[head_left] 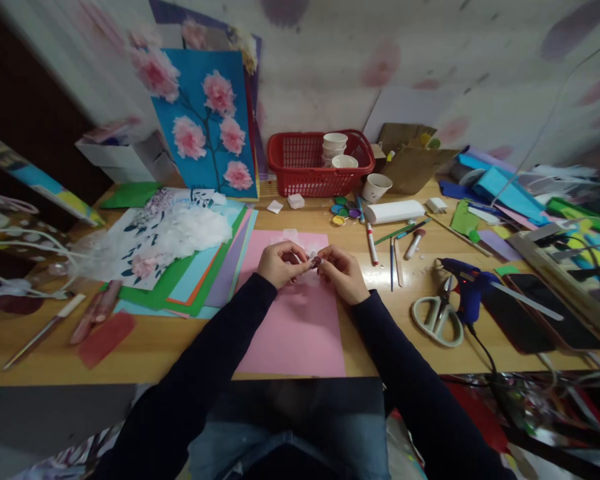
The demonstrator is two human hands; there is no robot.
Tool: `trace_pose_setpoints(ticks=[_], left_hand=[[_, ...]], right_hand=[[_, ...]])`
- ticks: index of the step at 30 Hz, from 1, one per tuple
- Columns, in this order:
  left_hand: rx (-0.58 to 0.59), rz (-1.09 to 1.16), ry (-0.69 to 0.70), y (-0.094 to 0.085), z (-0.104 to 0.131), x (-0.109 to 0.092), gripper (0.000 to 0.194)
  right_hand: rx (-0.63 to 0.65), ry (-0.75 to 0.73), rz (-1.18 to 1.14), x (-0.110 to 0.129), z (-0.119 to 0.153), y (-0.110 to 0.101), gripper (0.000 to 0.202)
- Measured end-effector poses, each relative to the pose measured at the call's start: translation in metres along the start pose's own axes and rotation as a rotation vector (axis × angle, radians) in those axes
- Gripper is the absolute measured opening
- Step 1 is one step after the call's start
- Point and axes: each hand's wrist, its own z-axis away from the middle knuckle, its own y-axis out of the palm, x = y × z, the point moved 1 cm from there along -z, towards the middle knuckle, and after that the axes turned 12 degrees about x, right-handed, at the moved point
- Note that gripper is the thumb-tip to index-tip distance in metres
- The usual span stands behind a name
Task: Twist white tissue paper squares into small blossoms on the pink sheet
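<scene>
Both hands meet over a sheet of pink paper (pixel 295 333) at the front middle of the table. Thumb and fingers of my left hand (pixel 284 263) pinch a small white piece (pixel 312 256) that looks like thin paper or tissue. From the other side, my right hand (pixel 345 272) grips the same piece with its fingertips, which partly hide it. More whitish pieces (pixel 291 235) lie on the top of the pink sheet, just behind my fingers.
At right are scissors (pixel 437 320), a blue glue gun (pixel 467 287) and phones (pixel 555 310). Coloured sheets with white fluff (pixel 200 230) lie left. Behind stand a red basket (pixel 320 181), a paper cup (pixel 377 188) and a blue flower picture (pixel 207 127). Brushes and a red-white marker (pixel 372 243) lie right of the pink sheet.
</scene>
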Motion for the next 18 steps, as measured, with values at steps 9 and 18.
trace_pose_setpoints(ticks=[9,18], left_hand=[[0.059,0.072,-0.02,-0.0012,-0.0019,0.0044,0.038],[0.012,0.232,-0.08,-0.0034,-0.0034,0.0014,0.039]], right_hand=[[-0.06,-0.007,-0.045,0.0028,-0.0011,-0.0006,0.021],[-0.065,-0.011,-0.027,0.0012,-0.0014,-0.0016,0.021]])
